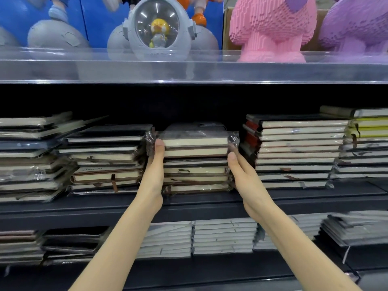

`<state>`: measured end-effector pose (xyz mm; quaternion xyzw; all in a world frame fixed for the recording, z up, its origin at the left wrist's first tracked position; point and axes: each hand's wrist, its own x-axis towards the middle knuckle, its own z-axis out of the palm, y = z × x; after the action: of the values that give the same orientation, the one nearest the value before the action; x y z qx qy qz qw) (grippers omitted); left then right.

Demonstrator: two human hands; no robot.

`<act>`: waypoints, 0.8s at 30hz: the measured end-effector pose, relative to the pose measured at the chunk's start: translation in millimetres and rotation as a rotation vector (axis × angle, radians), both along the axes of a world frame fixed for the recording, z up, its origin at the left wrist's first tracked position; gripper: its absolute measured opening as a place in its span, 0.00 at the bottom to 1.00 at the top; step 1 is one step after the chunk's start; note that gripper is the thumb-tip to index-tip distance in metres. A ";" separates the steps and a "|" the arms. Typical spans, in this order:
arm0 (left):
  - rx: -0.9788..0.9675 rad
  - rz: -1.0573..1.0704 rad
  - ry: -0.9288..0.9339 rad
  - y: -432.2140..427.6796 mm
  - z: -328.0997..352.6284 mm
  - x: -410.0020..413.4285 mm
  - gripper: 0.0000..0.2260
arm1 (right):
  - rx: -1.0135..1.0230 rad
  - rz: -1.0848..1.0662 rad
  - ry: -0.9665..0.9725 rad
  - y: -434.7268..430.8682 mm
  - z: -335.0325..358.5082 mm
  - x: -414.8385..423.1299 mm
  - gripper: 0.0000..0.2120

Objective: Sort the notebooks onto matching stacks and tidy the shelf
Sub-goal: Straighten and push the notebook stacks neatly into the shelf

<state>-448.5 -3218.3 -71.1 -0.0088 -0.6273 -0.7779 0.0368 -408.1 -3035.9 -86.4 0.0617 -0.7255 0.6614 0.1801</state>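
Roughly midway, by the look of it. Far-left stack [27, 156] on the shelf [199, 201]: ragged, covers fanned at angles, dark and brown mixed, not squared. Second stack [105, 158], just beside it: uneven too, lower books jutting, brown ribbons hanging loose. Left hand [154, 171]: palm laid flat against the left side of the centre stack [195, 162], thumb straight up the front corner, fingers running out of sight along the side. It grips nothing, only presses. Centre stack: wrapped notebooks, page edges facing out, fronts nearly flush, loose wrap flaring at both top corners. Right hand [243, 177]: mirror of the left, flat on the stack's right side, thumb straight, holding nothing. This reads as squaring the pile between two palms. Tall stack [298, 152] to the right: edges aligned, looks finished, though red spines [250, 138] show among black at its left side, so whether it all matches I cannot tell. Far-right stack [365, 143]: yellow-edged books near the top, fairly even. Lower shelf [210, 269]: dark piles [71, 242] at left slumped, pale piles [222, 236] in the middle tidy, the right end too blurred to judge. Left to do, I judge: the two left stacks, then the lower left.
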 end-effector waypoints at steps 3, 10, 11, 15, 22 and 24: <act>0.041 -0.001 -0.036 3.2 -5.6 -2.7 0.50 | -0.022 -0.009 -0.013 -3.8 -0.7 1.4 0.23; -0.046 -0.021 -0.027 9.7 -3.2 2.5 0.40 | -0.064 -0.024 -0.036 -5.3 -0.1 -0.8 0.22; -0.052 -0.021 -0.025 11.1 -2.4 3.2 0.39 | -0.067 -0.032 -0.030 -5.7 -0.4 -1.4 0.22; -0.056 -0.019 -0.003 15.6 -1.0 5.3 0.39 | -0.090 -0.081 -0.023 -4.5 -2.4 -6.1 0.24; -0.090 -0.081 0.018 21.6 1.1 0.6 0.41 | -0.055 -0.109 -0.036 4.2 0.9 -7.3 0.25; -0.100 -0.114 0.040 14.3 -4.6 0.6 0.44 | -0.012 -0.068 -0.022 7.8 -2.3 -3.6 0.23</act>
<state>-447.9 -3204.0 -75.6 -0.0619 -0.6629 -0.7462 0.0047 -411.7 -3028.1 -88.7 0.0284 -0.7253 0.6597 0.1948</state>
